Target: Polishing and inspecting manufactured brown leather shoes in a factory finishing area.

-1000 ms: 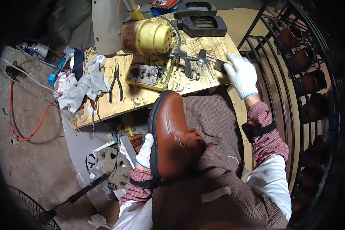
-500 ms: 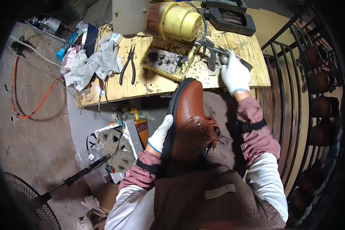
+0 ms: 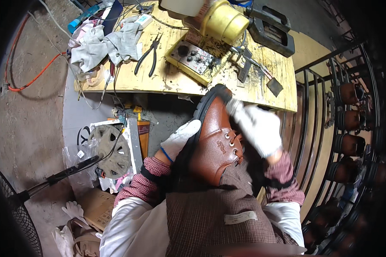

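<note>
A brown leather boot (image 3: 216,139) with a black sole lies on my lap, toe pointing toward the workbench. My left hand (image 3: 180,138), in a white glove, grips the boot along its sole side. My right hand (image 3: 255,126), also gloved in white and blurred by motion, rests on the boot's upper near the toe and eyelets. Whether the right hand holds anything small is not visible.
A wooden workbench (image 3: 128,81) ahead carries a yellow control box (image 3: 193,60), a yellow cylinder (image 3: 224,21), black pliers (image 3: 148,53), a scraper (image 3: 268,79), rags (image 3: 105,45) and a black clamp (image 3: 272,30). A metal rack (image 3: 347,124) of brown boots stands right. A fan (image 3: 109,150) lies lower left.
My right hand came back from the tools on the workbench and now lies on the boot's upper. The left hand kept its hold on the boot.
</note>
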Tool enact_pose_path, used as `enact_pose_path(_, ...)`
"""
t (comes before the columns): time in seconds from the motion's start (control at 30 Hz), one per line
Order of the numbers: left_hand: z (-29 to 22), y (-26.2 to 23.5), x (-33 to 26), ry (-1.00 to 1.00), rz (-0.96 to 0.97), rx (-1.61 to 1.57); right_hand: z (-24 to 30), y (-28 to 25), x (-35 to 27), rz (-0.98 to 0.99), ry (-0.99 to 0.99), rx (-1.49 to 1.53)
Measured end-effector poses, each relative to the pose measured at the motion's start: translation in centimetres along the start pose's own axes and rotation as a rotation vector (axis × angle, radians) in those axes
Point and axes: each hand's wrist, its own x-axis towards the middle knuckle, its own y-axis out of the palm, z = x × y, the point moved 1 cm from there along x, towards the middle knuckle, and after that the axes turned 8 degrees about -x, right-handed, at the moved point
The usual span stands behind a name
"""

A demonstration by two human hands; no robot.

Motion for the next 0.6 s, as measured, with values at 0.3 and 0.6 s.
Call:
enact_pose_path(0.3, -3.6, 2.9, -1.0, -0.185, 0.018, -0.227, 1.4, -1.3, -0.6, 0.014, -0.022, 0.027)
enact_pose_path(0.6, -3.2, 2.0, -0.5, -0.122, 0.001, 0.04, 2.1, -1.9, -0.4, 0.018, -0.082, -0.082)
